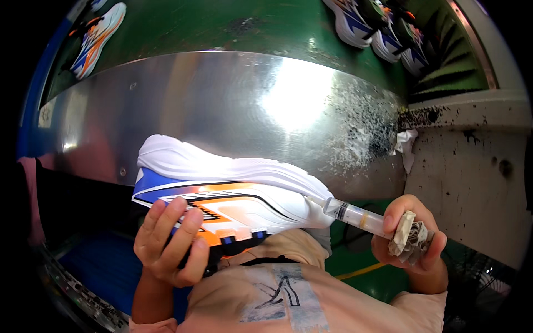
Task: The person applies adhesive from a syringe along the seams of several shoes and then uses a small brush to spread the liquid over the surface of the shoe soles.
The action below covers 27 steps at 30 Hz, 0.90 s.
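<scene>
A white running shoe with orange, blue and black patches lies on its side in the air before me, its thick white sole facing away. My left hand grips it by the upper near the heel, fingers spread along its side. In my right hand is a clear plastic syringe, its plunger end wrapped in crumpled tape or paper. The syringe's tip meets the toe end of the shoe, around the line between sole and upper. My left thumb is hidden behind the shoe.
A shiny metal ledge runs across beyond the shoe, with a rough whitish residue patch at its right. Past it, a green surface carries another shoe at left and several shoes at right. Crumpled white paper hangs by the right panel.
</scene>
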{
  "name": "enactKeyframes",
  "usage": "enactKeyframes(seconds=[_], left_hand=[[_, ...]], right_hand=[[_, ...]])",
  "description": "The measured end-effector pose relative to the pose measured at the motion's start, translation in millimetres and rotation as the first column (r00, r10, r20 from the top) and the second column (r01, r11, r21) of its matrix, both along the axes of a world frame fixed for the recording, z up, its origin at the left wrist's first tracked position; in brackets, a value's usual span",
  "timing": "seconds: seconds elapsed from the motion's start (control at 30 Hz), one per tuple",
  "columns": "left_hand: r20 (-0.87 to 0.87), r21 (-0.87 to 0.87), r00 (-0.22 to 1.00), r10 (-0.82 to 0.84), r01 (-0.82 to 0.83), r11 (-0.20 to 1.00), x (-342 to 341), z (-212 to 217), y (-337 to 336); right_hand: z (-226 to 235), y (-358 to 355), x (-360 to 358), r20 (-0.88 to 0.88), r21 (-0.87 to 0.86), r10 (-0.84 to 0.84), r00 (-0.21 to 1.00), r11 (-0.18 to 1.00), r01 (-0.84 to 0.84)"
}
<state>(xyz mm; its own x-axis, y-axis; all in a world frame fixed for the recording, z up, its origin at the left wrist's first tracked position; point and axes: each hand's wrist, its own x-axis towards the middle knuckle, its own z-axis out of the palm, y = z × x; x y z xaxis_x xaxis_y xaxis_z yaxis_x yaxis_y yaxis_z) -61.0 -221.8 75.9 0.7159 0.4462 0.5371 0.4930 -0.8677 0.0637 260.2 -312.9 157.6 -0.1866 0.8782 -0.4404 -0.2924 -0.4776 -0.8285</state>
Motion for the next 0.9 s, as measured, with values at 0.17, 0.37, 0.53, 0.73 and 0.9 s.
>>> enactKeyframes(seconds=[0.17, 0.37, 0.53, 0.73, 0.9], left_hand=[[-0.056, -0.044, 0.998, -0.028, 0.025, 0.999, 3.6, 7.3, 5.9], [-0.125, 0.018, 0.99, -0.061, 0.064, 0.998, 5.7, 13.3, 13.1], [-0.097, -0.03, 0.993, -0.074, 0.071, 0.997, 27.4, 25.7, 22.4], [-0.073, -0.098, 0.993, -0.095, 0.088, 0.991, 50.2, 39.4, 39.4], [-0.054, -0.238, 0.992, -0.111, 0.095, 0.967, 62.8, 44.7, 55.7]], right_hand=[[-25.1, -26.8, 6.1, -0.195, 0.021, -0.156, 0.968, 0.986, 0.163], [-54.1, -49.3, 7.3, -0.431, 0.053, -0.263, 0.863, 0.948, 0.315], [-51.0, -53.4, 1.2, -0.372, 0.032, -0.313, 0.874, 0.936, 0.349], [-53.4, -50.5, -9.0, -0.345, 0.154, -0.301, 0.889, 0.916, 0.37], [-63.7, -50.6, -15.4, -0.27, 0.272, -0.286, 0.919, 0.893, 0.358]])
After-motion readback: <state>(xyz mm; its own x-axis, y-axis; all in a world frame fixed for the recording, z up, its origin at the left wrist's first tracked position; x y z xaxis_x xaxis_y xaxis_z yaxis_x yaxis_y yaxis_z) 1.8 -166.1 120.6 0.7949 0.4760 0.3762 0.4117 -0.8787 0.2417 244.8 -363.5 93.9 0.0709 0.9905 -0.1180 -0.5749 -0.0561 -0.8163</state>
